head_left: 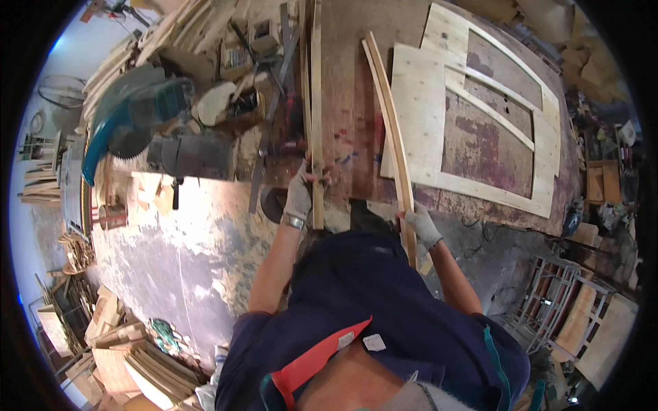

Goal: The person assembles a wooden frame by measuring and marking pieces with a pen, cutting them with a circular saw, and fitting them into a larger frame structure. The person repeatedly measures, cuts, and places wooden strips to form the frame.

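Note:
My left hand (pixel 299 197), in a pale work glove with bare fingertips and a watch at the wrist, is closed around a long straight wooden strip (pixel 317 103). This strip runs away from me over the brown worktable (pixel 349 89). On the other side, my right hand (pixel 423 227), gloved the same way, grips the near part of a slightly bowed wooden strip (pixel 396 144). That one slants off to the far left, and a second thin strip (pixel 377 75) lies along its left side. Its near end hangs past the table edge, close to my body.
A flat pale wooden frame (pixel 425 116) with curved bars covers the table's right side. At the left stand a blue-green circular saw (pixel 144 109) and loose tools. Stacked timber (pixel 147 377) lies on the lower left floor; a metal rack (pixel 552 298) stands at right.

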`<state>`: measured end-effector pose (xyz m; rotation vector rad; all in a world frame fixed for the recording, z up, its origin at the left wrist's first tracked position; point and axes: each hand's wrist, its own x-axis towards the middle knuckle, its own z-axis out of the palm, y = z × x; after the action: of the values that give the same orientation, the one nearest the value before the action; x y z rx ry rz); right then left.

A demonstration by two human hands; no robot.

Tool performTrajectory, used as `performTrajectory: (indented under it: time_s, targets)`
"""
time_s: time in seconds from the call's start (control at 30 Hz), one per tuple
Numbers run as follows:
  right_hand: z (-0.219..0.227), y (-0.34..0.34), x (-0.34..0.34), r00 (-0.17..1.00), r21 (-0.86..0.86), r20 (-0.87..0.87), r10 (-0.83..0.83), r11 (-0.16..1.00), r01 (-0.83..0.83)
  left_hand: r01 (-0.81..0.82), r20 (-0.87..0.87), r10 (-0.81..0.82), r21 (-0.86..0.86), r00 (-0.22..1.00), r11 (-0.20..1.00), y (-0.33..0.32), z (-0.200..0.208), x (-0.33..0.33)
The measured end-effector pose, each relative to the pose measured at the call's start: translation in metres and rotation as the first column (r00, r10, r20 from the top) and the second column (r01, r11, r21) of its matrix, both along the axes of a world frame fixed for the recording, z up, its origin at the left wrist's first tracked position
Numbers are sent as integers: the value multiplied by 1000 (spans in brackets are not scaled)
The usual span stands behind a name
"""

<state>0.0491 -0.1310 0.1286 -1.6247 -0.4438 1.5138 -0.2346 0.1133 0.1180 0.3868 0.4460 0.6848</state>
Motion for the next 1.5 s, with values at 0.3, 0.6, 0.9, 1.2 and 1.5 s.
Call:
performTrajectory:
  time_s: [0.3, 0.6, 0.9, 1.2, 1.5]
  targets:
    - [-11, 7, -1, 985, -38, -122, -120, 992, 117, -27, 145, 72, -285, 987, 958, 23, 15, 23]
    - [-4, 21, 10, 994, -24, -45, -95, 995, 95, 81, -428, -28, 107, 903, 991, 4, 40, 54]
    - [24, 80, 66, 997, 56, -56, -44, 997, 47, 529, -691, -187, 322, 698, 785, -50, 20, 122]
    - [8, 95, 43, 989, -6, 53, -140, 990, 141, 634, -612, -350, 338, 709, 695, -101, -23, 130]
    - [-38, 53, -35, 931, 172, 338, -140, 981, 86, 905, -832, -533, -96, 156, 415, -137, -21, 90]
